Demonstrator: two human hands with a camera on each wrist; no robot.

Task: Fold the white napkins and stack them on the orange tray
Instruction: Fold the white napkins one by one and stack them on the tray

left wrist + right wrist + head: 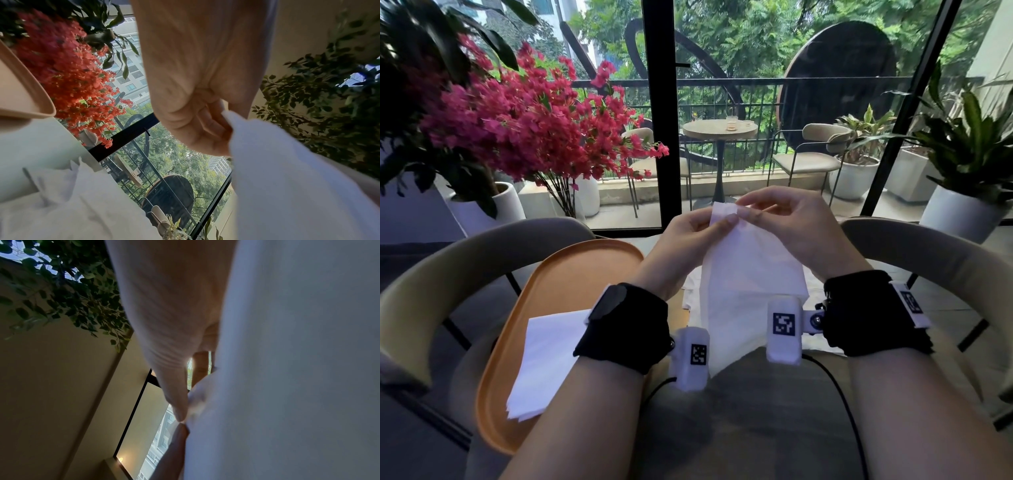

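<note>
A white napkin [746,284] hangs in the air over the table, held by its top edge. My left hand [698,233] pinches that edge from the left, and my right hand [763,216] pinches it just beside, thumbs almost touching. The left wrist view shows the fingers of my left hand [207,123] curled on the napkin [287,178]. In the right wrist view my right hand [180,402] pinches the napkin [287,369], which fills the right half. The orange tray [571,274] lies to the left with a stack of folded napkins [544,363] at its near end.
More white napkins [691,291] lie flat on the table under the held one. Curved beige chair backs [448,277] stand to the left and right. A pink flowering plant [524,120] and white pots stand beyond the table, before a glass door.
</note>
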